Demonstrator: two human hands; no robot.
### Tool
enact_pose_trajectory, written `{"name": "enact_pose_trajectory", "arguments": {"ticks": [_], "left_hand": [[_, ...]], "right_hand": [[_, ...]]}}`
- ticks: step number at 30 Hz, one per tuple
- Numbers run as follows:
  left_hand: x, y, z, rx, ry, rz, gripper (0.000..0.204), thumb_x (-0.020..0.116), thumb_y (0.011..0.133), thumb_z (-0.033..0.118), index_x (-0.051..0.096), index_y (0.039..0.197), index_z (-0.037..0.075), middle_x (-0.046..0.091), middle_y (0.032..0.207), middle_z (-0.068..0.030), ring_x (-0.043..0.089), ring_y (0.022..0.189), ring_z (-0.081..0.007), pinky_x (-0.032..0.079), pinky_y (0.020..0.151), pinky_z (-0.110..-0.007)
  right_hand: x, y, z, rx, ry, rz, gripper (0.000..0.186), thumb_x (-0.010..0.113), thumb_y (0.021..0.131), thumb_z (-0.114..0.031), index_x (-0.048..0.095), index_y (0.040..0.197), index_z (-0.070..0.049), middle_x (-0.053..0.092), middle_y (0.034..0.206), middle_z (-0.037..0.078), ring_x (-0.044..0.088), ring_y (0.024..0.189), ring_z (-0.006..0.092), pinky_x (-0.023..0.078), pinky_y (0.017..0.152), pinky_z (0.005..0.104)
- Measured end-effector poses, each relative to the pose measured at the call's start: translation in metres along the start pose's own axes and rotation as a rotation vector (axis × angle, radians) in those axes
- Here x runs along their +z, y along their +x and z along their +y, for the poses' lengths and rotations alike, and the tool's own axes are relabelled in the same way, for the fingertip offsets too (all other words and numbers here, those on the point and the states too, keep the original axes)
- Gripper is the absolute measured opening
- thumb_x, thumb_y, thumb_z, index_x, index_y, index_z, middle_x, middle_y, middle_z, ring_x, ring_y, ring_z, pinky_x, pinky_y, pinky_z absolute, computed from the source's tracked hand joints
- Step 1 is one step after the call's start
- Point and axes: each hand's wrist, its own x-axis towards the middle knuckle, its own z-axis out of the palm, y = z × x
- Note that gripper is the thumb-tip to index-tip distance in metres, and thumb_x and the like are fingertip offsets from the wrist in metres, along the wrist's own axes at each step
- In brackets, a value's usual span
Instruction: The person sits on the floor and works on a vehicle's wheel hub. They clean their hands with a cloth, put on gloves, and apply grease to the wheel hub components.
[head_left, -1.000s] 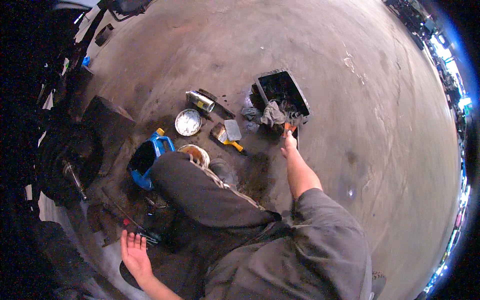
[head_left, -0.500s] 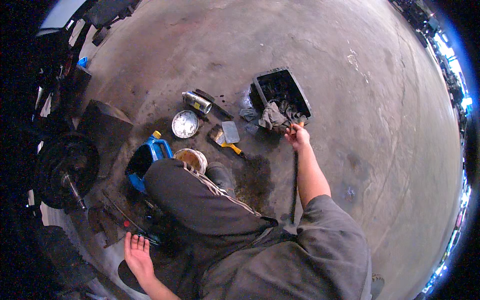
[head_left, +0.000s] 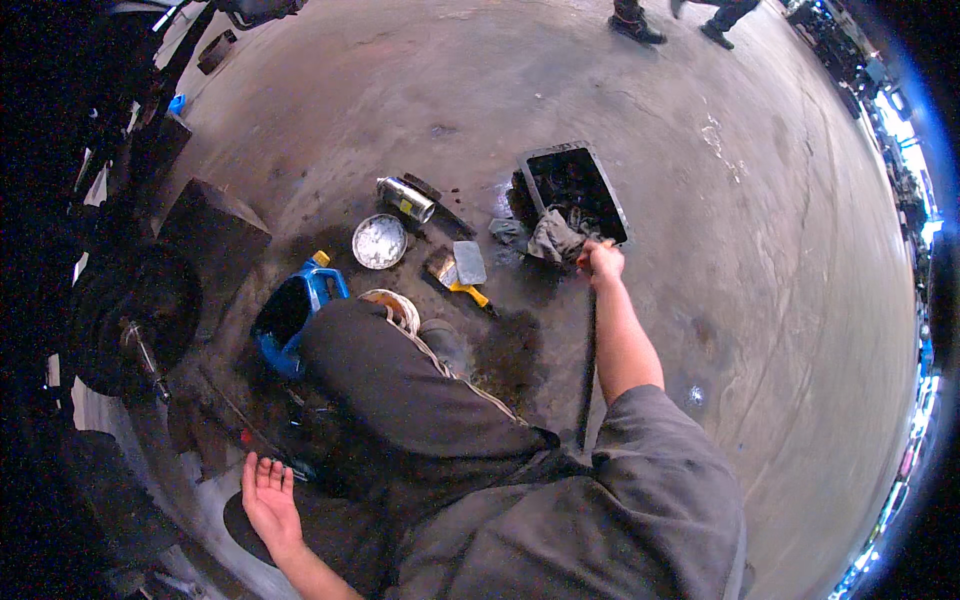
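My right hand [head_left: 603, 261] is closed on a small orange-handled tool, mostly hidden by my fingers, at the near edge of a black plastic tray [head_left: 529, 173] with a crumpled grey rag [head_left: 553, 236] hanging at it. My left hand [head_left: 271, 499] is open, palm up and fingers slightly curled, beside dark tools on the floor. Left of the tray lie a silver spray can [head_left: 409, 199], a round dish of white paste [head_left: 379, 241] and a yellow-handled brush [head_left: 469, 295] under a grey pad [head_left: 469, 262]. A blue jug [head_left: 329, 285] and a whitish bucket [head_left: 403, 308] stand by my knee.
Another person's dark shoes [head_left: 637, 29] are at the top of the view. A black wheel-like part [head_left: 105, 320] with a metal shaft [head_left: 148, 358] and a dark block [head_left: 213, 235] are on the left. The concrete floor [head_left: 770, 300] stretches away to the right.
My right hand has shifted right and a little toward the tray, still gripping. Another person's feet have appeared at the top. My left hand stays open in about the same place.
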Motion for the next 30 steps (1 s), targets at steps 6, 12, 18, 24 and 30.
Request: {"name": "enact_pose_trajectory", "arguments": {"ticks": [6, 12, 18, 24, 30], "left_hand": [[0.007, 0.01, -0.003, -0.019, -0.024, -0.029, 0.037, 0.055, 0.098, 0.031, 0.055, 0.128, 0.009, 0.061, 0.106, -0.0038, 0.057, 0.099, -0.0183, 0.046, 0.096, -0.039], [0.024, 0.014, -0.001, 0.023, -0.042, -0.117, 0.037, 0.054, 0.098, 0.031, 0.056, 0.126, 0.008, 0.061, 0.105, -0.0046, 0.058, 0.097, -0.0186, 0.047, 0.094, -0.038], [0.111, 0.015, 0.008, 0.075, 0.047, -0.33, 0.033, 0.054, 0.098, 0.026, 0.056, 0.122, 0.003, 0.063, 0.101, -0.0088, 0.061, 0.093, -0.0203, 0.05, 0.086, -0.035], [0.178, 0.016, 0.025, 0.159, 0.19, -0.585, 0.03, 0.053, 0.098, 0.024, 0.059, 0.119, 0.003, 0.066, 0.097, -0.0084, 0.064, 0.09, -0.0193, 0.052, 0.082, -0.034], [0.224, 0.031, 0.045, 0.17, 0.288, -0.639, 0.031, 0.055, 0.098, 0.031, 0.064, 0.114, 0.005, 0.069, 0.1, -0.0091, 0.065, 0.092, -0.0179, 0.051, 0.082, -0.031]], "right_hand": [[-0.037, 0.014, -0.086, -0.314, -0.137, 0.203, 0.012, 0.065, 0.075, -0.013, 0.057, 0.075, -0.005, 0.056, 0.061, 0.007, 0.053, 0.048, 0.0171, 0.041, 0.043, 0.0366], [-0.056, -0.052, -0.163, -0.115, -0.046, -0.075, 0.016, 0.065, 0.081, -0.022, 0.058, 0.074, -0.009, 0.055, 0.062, 0.003, 0.056, 0.057, 0.0174, 0.05, 0.054, 0.038], [-0.031, -0.094, -0.223, 0.089, 0.206, -0.579, 0.016, 0.062, 0.088, -0.024, 0.058, 0.079, -0.012, 0.06, 0.072, 0.005, 0.063, 0.066, 0.0226, 0.057, 0.066, 0.0416], [0.045, -0.194, -0.271, 0.074, 0.279, -0.76, 0.016, 0.065, 0.088, -0.023, 0.06, 0.091, -0.009, 0.065, 0.092, 0.01, 0.065, 0.087, 0.0265, 0.058, 0.08, 0.0468], [0.142, -0.337, -0.265, 0.06, 0.223, -1.041, 0.018, 0.06, 0.093, -0.026, 0.058, 0.101, -0.01, 0.064, 0.098, 0.01, 0.066, 0.091, 0.0299, 0.055, 0.086, 0.0491]]}}
